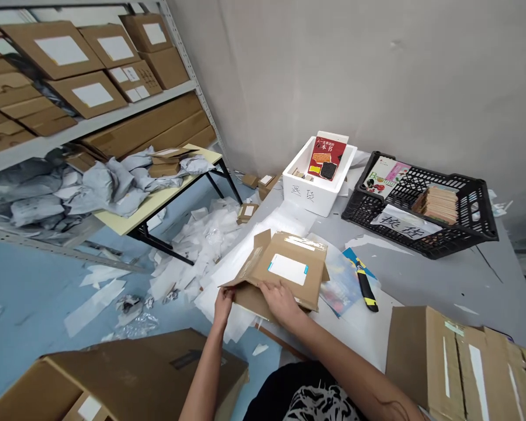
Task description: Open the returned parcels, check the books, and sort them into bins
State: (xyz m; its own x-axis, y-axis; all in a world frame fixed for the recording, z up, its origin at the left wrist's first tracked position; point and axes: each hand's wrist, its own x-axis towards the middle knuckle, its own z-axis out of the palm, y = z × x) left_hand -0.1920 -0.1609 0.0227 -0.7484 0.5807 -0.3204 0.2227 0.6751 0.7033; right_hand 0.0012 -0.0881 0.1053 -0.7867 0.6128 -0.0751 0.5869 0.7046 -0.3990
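Carton: flat brown cardboard parcel (pixel 296 248) at the near-left edge of the grey table (pixel 438 286), a flap raised along its left side; white label (pixel 288 269) on its upper face.
Left hand: fingers (pixel 226 296) closed on the flap's near-left corner; left hand (pixel 223 306) gripping there.
Right hand: right hand (pixel 281 301) lying over the carton's near edge, fingers bent, in contact; whether it grips cannot be told.
Cutter: black-and-yellow knife (pixel 365 287) lying right of the carton, apart from both hands, partly over a blue item.
Sheets: white paper (pixel 368 327) under and around the carton.
Foam box: white container (pixel 309 196) beyond the carton, red-covered book (pixel 328 156) upright inside.
Crate: black plastic crate (pixel 460 234) right of the foam box, holding a stack of books (pixel 440 204).
Near right: brown cardboard box (pixel 407 345) beside the table's near edge.
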